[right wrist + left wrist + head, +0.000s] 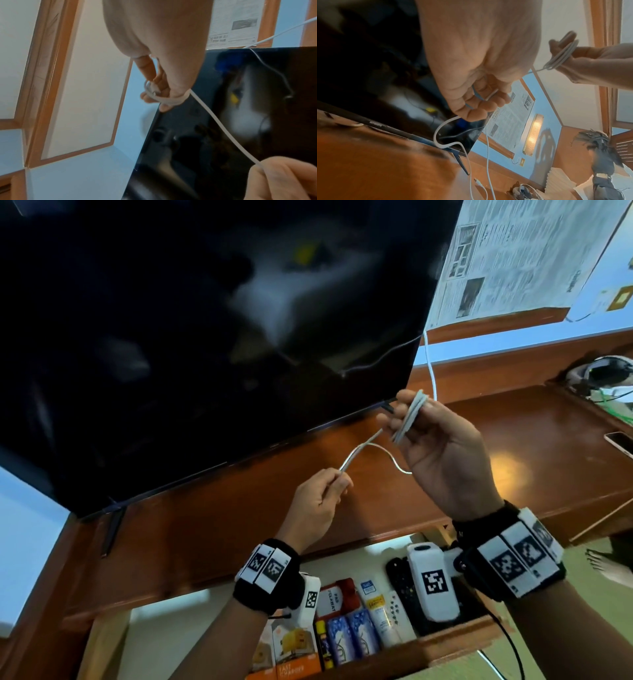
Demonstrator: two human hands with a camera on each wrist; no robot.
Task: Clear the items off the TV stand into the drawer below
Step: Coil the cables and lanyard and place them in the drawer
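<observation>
A white cable [373, 446] hangs in the air above the wooden TV stand [513, 433]. Several loops of it [411, 416] are wound round the fingers of my right hand [438, 446], which grips the bundle in front of the TV's lower right corner. My left hand [318, 501] pinches the loose strand lower and to the left. The left wrist view shows the strand [443, 125] running out of my left hand [481, 102] down towards the stand. In the right wrist view the coil [163, 98] circles my fingers. The open drawer [445, 648] lies below both wrists.
A large dark TV [205, 337] stands on the stand. The drawer holds remotes [397, 573], tubes [380, 611], cans [349, 635] and orange boxes [291, 642]. A phone [620, 443] lies at the stand's right edge, with tangled cables [603, 378] at the back right. A bare foot [609, 566] is on the floor.
</observation>
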